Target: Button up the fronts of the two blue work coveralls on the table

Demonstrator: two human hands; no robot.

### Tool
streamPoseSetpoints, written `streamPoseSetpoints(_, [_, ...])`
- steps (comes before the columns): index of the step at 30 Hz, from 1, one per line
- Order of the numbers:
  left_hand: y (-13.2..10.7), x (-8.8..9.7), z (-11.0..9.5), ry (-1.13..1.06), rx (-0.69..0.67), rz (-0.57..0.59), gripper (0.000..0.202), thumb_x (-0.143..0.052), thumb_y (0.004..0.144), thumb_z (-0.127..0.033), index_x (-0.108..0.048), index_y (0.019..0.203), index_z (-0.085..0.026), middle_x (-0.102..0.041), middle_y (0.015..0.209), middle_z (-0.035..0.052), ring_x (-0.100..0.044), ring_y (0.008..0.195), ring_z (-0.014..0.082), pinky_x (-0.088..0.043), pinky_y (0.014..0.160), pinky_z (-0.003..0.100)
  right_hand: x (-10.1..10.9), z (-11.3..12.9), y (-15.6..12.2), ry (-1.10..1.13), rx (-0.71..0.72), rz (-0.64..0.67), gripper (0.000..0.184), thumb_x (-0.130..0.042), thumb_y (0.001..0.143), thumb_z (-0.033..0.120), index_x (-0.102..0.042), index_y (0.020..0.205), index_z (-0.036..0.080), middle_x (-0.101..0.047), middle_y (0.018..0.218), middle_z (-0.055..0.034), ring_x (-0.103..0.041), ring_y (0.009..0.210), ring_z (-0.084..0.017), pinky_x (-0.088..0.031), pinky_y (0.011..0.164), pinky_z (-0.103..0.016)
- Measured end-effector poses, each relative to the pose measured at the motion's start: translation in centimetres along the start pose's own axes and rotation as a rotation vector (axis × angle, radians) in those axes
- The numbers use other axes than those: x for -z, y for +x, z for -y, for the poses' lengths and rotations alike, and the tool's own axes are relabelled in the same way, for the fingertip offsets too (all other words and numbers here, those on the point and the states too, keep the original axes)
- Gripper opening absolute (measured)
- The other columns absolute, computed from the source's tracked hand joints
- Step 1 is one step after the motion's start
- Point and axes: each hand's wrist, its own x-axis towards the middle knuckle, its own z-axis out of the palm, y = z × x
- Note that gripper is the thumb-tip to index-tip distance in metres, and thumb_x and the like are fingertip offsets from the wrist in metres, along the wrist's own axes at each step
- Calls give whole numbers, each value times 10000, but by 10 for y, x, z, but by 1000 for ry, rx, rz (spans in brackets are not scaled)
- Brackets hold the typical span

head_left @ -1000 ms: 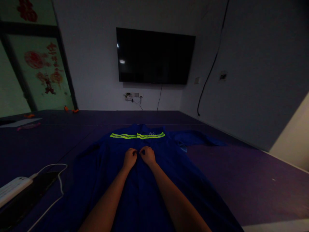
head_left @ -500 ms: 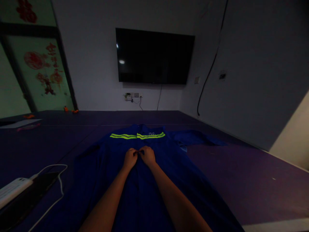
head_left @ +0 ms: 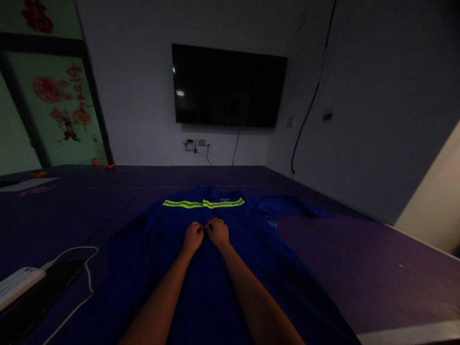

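Observation:
A dark blue work jacket with yellow-green reflective stripes across its chest lies spread out, collar away from me. Its sleeve on the right stretches outward; the left one lies folded along the body. At the front opening, just below the stripes, my left hand is closed in a pinch on the jacket's edge. Close beside it, my right hand pinches the cloth at the same seam, fingertips nearly touching the left ones. Whether a button lies between the fingers is too dark to make out.
The jacket rests on a purple floor surface. To the left are a white power strip, its white cable and a dark flat object. A television hangs on the far wall; a black cable dangles at right.
Both hands stay pinched at the jacket's front opening, with hardly any movement. The whole view has shifted very slightly.

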Motion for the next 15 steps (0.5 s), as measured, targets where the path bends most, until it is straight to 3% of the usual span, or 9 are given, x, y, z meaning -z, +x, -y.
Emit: streamPoseSetpoints(15, [-1,-2,1,105,-93,19,243,-412,719,-51,-615,620,-141,-586,728,37,-544,730,119,-424,702,236,-14,-18,13,204,-56,-7,140,-548,755,289,-684,774,262,-659,903,11,-575,872,-142,-389,755,-227])
